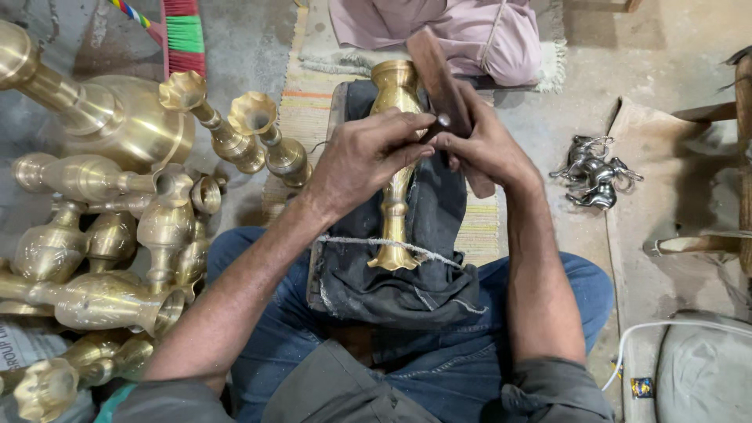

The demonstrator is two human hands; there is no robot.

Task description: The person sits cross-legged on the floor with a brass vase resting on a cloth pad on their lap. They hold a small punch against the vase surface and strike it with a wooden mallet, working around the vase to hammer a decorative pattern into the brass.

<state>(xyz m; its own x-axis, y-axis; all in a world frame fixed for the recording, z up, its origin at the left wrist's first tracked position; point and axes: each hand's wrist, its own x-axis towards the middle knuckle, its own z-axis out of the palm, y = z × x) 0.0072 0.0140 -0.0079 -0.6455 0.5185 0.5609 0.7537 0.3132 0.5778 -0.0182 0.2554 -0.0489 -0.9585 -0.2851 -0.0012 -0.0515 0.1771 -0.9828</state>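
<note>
A slender brass vase point(394, 200) lies lengthwise on a dark cloth pad point(439, 227) over my lap, tied down by a pale string point(352, 240) across its foot. My right hand point(487, 145) grips a brown wooden mallet point(439, 78) over the vase's upper body. My left hand point(364, 157) pinches a small tool against the vase, right beside the mallet; the tool itself is mostly hidden by the fingers.
Many brass vases point(102, 235) lie piled at my left, two with fluted mouths point(251, 113). A striped woven mat point(309, 102) lies ahead, pink cloth point(446, 31) beyond it. Small silvery metal figures point(595, 172) sit at the right. A white cable point(666, 325) runs at lower right.
</note>
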